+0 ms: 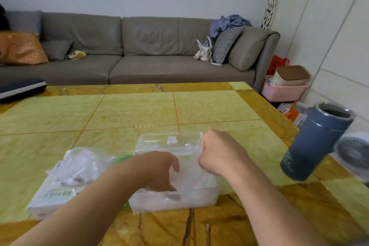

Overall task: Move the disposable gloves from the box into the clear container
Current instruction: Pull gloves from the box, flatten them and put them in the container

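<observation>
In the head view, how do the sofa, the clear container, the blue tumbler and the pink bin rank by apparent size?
1. sofa
2. clear container
3. blue tumbler, nearly the container's size; nearness to the camera makes this unsure
4. pink bin

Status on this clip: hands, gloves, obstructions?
Left hand curled inside clear container, on gloves. Right hand pinching glove film at rim. Box alongside. Tumbler well clear.

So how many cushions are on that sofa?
4 that I can see: an orange cushion, a grey cushion and a striped cushion at the left end, a checked cushion at the right; others may be hidden.
</observation>
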Demonstrator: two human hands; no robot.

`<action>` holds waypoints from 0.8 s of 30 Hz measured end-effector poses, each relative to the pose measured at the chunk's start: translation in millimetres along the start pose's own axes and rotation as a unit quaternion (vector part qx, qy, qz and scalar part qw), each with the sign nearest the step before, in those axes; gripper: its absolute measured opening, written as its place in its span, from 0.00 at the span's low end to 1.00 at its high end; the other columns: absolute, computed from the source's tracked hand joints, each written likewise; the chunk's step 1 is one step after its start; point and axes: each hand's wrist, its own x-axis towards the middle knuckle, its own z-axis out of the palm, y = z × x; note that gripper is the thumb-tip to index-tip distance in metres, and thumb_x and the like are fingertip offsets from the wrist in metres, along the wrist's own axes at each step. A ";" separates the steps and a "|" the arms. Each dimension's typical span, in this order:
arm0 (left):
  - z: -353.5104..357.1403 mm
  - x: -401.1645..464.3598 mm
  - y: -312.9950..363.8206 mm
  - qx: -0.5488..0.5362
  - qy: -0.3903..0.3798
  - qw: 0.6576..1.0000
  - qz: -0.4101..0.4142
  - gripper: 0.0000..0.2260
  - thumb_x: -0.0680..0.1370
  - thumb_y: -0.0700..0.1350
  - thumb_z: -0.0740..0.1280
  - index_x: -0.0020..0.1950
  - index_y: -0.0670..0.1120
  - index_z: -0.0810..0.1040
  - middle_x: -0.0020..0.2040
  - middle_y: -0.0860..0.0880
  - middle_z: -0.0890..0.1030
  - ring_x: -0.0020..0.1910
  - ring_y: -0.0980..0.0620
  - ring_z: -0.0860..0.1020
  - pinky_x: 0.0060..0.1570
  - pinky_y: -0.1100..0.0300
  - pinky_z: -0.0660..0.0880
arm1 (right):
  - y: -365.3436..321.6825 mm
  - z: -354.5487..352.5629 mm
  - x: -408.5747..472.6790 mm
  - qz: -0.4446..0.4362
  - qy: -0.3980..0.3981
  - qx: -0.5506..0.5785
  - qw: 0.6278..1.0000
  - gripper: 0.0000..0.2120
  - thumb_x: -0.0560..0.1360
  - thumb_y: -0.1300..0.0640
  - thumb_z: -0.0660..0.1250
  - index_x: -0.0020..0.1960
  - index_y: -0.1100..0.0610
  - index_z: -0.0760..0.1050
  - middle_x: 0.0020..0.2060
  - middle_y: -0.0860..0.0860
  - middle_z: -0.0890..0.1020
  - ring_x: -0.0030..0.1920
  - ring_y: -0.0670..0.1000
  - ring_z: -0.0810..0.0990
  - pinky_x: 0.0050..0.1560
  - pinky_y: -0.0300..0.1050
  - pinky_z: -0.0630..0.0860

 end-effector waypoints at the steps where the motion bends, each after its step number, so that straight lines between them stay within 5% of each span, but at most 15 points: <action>1: -0.2 1.3 0.7 0.014 -0.012 1.000 -0.006 0.28 0.73 0.58 0.77 0.70 0.60 0.71 0.55 0.58 0.79 0.44 0.56 0.77 0.42 0.61 0.75 | -1.9 -1.9 -2.5 0.000 -0.003 -0.017 1.000 0.09 0.66 0.67 0.64 0.37 0.55 0.69 0.34 0.52 0.74 0.29 0.55 0.72 0.27 0.42 0.63; 8: 7.8 5.2 -3.5 0.044 -0.034 0.998 0.007 0.21 0.77 0.48 0.71 0.68 0.55 0.69 0.56 0.54 0.80 0.54 0.50 0.80 0.48 0.58 0.77 | -16.1 -11.5 -14.7 -0.014 0.051 -0.071 0.996 0.11 0.72 0.65 0.66 0.42 0.55 0.65 0.37 0.50 0.72 0.35 0.54 0.74 0.31 0.45 0.68; 11: 8.5 3.8 0.5 0.054 -0.024 0.998 0.024 0.17 0.78 0.50 0.71 0.64 0.49 0.72 0.53 0.52 0.80 0.51 0.49 0.78 0.49 0.58 0.73 | -32.7 -5.5 -18.6 -0.103 0.112 0.041 0.987 0.03 0.76 0.60 0.64 0.47 0.55 0.70 0.41 0.50 0.76 0.41 0.55 0.79 0.38 0.53 0.78; 13: 10.4 3.4 0.6 0.082 -0.018 0.996 0.034 0.08 0.80 0.48 0.69 0.48 0.46 0.73 0.43 0.52 0.75 0.47 0.46 0.76 0.48 0.56 0.72 | -45.8 4.0 -19.6 -0.122 0.038 0.128 0.984 0.04 0.74 0.61 0.60 0.42 0.57 0.73 0.39 0.52 0.79 0.39 0.55 0.79 0.37 0.54 0.80; 15: 10.4 -0.1 2.0 0.095 -0.022 0.994 0.041 0.10 0.81 0.46 0.65 0.40 0.49 0.71 0.37 0.54 0.71 0.44 0.47 0.73 0.46 0.56 0.71 | -51.6 12.7 -19.1 -0.086 -0.056 0.152 0.983 0.06 0.71 0.63 0.56 0.38 0.58 0.70 0.35 0.55 0.77 0.32 0.56 0.78 0.29 0.49 0.74; 17: 8.6 -2.9 2.0 0.074 -0.008 0.996 0.051 0.02 0.81 0.46 0.64 0.51 0.51 0.77 0.42 0.55 0.77 0.45 0.49 0.73 0.47 0.58 0.71 | -47.9 19.9 -15.7 -0.046 -0.108 0.142 0.983 0.08 0.71 0.65 0.55 0.40 0.59 0.72 0.35 0.57 0.80 0.32 0.57 0.82 0.31 0.51 0.81; 20: 7.7 -3.0 -3.0 0.060 -0.002 0.997 0.056 0.15 0.80 0.48 0.67 0.66 0.51 0.72 0.59 0.50 0.81 0.51 0.49 0.77 0.48 0.57 0.71 | -39.7 25.9 -7.4 -0.005 -0.183 0.075 0.980 0.10 0.75 0.61 0.60 0.49 0.61 0.80 0.43 0.58 0.85 0.44 0.59 0.87 0.47 0.51 0.84; 24: 8.0 -2.0 -9.0 0.052 -0.013 0.997 0.050 0.23 0.79 0.48 0.70 0.72 0.53 0.69 0.60 0.51 0.80 0.55 0.48 0.79 0.46 0.59 0.71 | -36.4 23.8 -6.5 -0.014 -0.205 -0.044 0.978 0.12 0.81 0.58 0.61 0.59 0.61 0.80 0.42 0.54 0.78 0.46 0.57 0.79 0.40 0.45 0.73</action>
